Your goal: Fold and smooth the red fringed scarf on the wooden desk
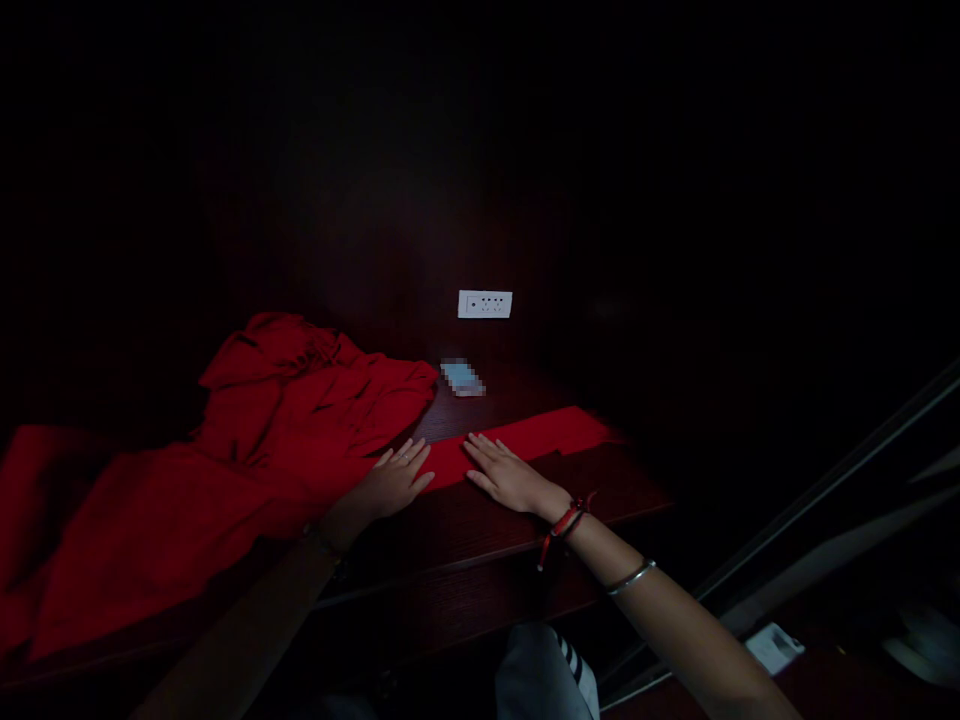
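- Basically, the dark red-brown wooden counter [480, 535] carries everything here, its front edge running from lower left up towards the right.
- The bright red, loosely heaped woven cloth [315, 400] covers the counter's left part, its lower folds spreading down to the front edge at the left.
- From that heap a flat, narrow red cloth strip [547, 432] appears to run on to the right, its long axis roughly parallel to the counter's front edge and set back from it; its far end fades into shadow towards the right corner.
- The right hand [514, 478] lies palm down, fingers extended, slightly parted and gripping nothing, their tips on the strip; it is the nearer one to the strip's right end.
- The left hand [394, 485] also lies flat on the red cloth, fingers spread and thumb out, nearer the heap. A short stretch of strip shows between the two hands.
- The white rectangular wall socket [485, 304] sits on the dark back wall, beyond the strip.
- A pale blue, pixelated flat rectangle [461, 377] lies on the counter behind the strip, just beside the heap.
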### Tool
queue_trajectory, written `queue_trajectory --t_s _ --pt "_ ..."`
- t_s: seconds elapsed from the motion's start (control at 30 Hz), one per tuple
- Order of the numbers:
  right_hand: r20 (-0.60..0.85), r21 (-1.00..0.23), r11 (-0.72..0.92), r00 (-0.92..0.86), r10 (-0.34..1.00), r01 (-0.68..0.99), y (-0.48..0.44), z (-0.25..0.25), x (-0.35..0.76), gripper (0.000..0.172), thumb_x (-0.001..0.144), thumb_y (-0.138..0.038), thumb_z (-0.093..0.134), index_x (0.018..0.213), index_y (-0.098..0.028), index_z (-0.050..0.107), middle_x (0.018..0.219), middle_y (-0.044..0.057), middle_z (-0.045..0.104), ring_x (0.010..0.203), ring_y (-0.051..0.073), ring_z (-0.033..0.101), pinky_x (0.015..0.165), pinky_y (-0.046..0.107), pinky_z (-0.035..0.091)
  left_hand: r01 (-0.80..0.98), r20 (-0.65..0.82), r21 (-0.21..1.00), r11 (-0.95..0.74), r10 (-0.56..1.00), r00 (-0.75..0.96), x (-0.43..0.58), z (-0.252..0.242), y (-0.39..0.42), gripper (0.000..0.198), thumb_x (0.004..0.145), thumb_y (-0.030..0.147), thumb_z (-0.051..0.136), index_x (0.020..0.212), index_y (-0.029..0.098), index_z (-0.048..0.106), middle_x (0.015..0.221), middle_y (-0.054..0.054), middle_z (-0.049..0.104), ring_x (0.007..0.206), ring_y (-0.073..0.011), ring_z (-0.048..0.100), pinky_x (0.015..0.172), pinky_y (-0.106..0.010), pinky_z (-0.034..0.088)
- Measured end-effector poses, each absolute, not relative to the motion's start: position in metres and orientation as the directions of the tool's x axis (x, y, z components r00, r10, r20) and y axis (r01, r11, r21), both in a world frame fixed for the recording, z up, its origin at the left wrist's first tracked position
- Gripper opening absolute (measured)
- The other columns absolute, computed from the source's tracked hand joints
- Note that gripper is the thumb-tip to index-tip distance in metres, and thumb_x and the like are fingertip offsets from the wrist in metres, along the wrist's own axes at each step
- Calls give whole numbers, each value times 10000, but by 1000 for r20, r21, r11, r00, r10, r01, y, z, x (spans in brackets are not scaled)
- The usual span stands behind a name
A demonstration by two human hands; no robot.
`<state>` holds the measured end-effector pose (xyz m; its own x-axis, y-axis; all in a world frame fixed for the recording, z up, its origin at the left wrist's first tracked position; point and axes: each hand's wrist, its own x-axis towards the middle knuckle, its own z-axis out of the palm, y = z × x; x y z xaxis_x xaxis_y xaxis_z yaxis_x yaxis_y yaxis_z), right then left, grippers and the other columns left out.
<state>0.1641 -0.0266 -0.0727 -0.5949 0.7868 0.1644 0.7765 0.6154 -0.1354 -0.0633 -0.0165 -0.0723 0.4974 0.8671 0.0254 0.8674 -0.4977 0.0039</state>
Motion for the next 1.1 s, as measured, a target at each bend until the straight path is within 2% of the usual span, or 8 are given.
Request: queue_trajectory --t_s 0.13,0.33,0.47,0.63,0.77,0.9,1.0,1.1 --pt "118 -140 631 -620 776 763 -27 -78 151 578 873 -471 165 1338 -131 212 1385 111 198 1272 192 139 1030 395 139 869 -7 2 -495 869 495 -66 -74 -15 532 866 409 206 1330 148 207 1395 -67 180 1277 -203 127 1009 -388 168" --pt "101 -141 536 -527 844 832 -23 -86 207 573 873 -463 174 1338 -130 207 1382 105 210 1270 181 145 1029 393 147 872 -27 14 -489 872 489 -66 -75 -15 544 863 421 200 1332 145 195 1398 -72 163 1279 -213 110 1006 -406 162" --pt "187 -95 503 -481 857 859 -31 -84 228 511 871 -401 266 1305 -133 299 1352 126 288 1252 199 214 1010 412 204 876 -27 45 -479 876 481 -66 -75 -13 551 852 432 202 1325 148 218 1395 -81 178 1278 -210 123 1004 -408 163" --pt "329 82 586 -577 747 806 -50 -68 206 353 861 -212 350 1194 -152 452 1217 117 476 1133 195 407 953 368 308 839 -12 106 -534 843 538 -57 -57 6 504 808 383 345 1256 153 373 1296 -89 399 1184 -185 352 975 -292 254" --pt "257 289 614 -678 689 734 -53 -57 176 215 828 -113 410 979 -130 562 939 102 605 871 193 547 770 317 415 857 -44 110 -503 859 510 -42 -41 30 444 774 338 424 1170 143 472 1145 -87 543 1036 -177 492 870 -234 357" --pt "189 415 621 -731 656 665 -49 -54 158 129 794 -77 453 828 -113 573 792 88 602 724 189 556 636 291 421 871 -113 111 -478 865 489 -26 -38 48 335 719 311 512 1013 159 567 977 -52 626 845 -154 567 709 -202 415" --pt "181 455 625 -753 632 634 -46 -55 153 123 798 -82 449 831 -113 564 778 88 597 700 185 552 599 279 410 877 -132 116 -466 868 479 -17 -39 57 259 691 291 548 898 146 602 903 -52 640 800 -150 565 662 -194 408" --pt "179 480 643 -784 594 597 -43 -55 150 122 806 -91 441 855 -108 552 771 90 595 698 185 549 587 279 403 877 -147 144 -459 866 477 -11 -39 62 267 683 295 561 902 146 595 889 -38 640 755 -128 562 619 -176 398"
